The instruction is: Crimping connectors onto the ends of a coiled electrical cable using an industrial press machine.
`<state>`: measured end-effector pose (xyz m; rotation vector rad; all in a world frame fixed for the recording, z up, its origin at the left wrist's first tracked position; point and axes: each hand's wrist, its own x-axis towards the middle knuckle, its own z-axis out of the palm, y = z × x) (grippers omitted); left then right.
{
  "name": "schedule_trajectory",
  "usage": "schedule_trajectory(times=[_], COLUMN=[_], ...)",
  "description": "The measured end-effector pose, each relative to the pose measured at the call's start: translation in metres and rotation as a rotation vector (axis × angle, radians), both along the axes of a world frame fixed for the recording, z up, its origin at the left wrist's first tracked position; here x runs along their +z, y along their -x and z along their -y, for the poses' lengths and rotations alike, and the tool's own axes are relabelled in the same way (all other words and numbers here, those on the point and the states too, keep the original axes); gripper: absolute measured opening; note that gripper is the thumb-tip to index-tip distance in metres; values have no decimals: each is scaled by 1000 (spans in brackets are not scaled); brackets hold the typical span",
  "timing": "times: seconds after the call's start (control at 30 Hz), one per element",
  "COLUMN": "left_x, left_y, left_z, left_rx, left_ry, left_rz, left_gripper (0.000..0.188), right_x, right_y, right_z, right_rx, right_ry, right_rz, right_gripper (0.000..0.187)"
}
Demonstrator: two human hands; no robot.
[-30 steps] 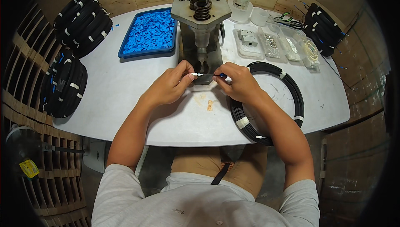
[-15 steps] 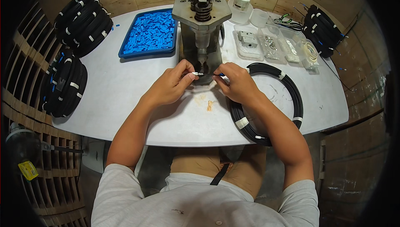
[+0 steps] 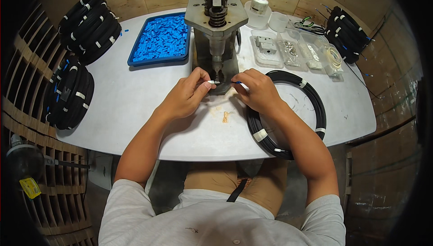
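Just in front of a metal press [image 3: 216, 27], both of my hands are raised at the same height. My left hand [image 3: 188, 93] pinches a small white connector [image 3: 212, 82], its tip pointing right under the press's ram. Opposite it, my right hand [image 3: 260, 91] is pinched round a thin cable end with a blue part [image 3: 237, 82]. A small gap separates my two hands; whether the pieces join there is too small to tell. Beneath my right forearm lies a coil of black cable [image 3: 321, 106] bound with white tape.
A blue tray [image 3: 158, 61] full of small blue pieces stands left of the press. Black cable coils [image 3: 88, 27] are stacked at the far left, with more coils [image 3: 347, 34] at the far right. Clear boxes of small parts [image 3: 269, 63] and a white bottle [image 3: 259, 5] stand behind right.
My hands hold nearly the same pose by the press. The whole view has shifted very slightly; nothing has been taken up or let go.
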<state>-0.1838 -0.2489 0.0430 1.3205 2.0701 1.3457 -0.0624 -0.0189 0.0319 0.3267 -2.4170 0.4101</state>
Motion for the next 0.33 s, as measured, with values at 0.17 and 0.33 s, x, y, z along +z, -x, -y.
schedule_trajectory(times=[0.17, 0.33], left_x=[-3, -7], left_y=[-9, -20], left_z=[-5, -26], left_rx=[23, -35], left_ry=[-262, -250], left_rz=[-95, -83], left_gripper=[20, 18], right_x=[12, 20], right_y=[-2, -6], right_z=[-7, -37], right_rx=[-48, -145], right_ry=[367, 876], right_rz=[19, 227], right_gripper=[14, 13])
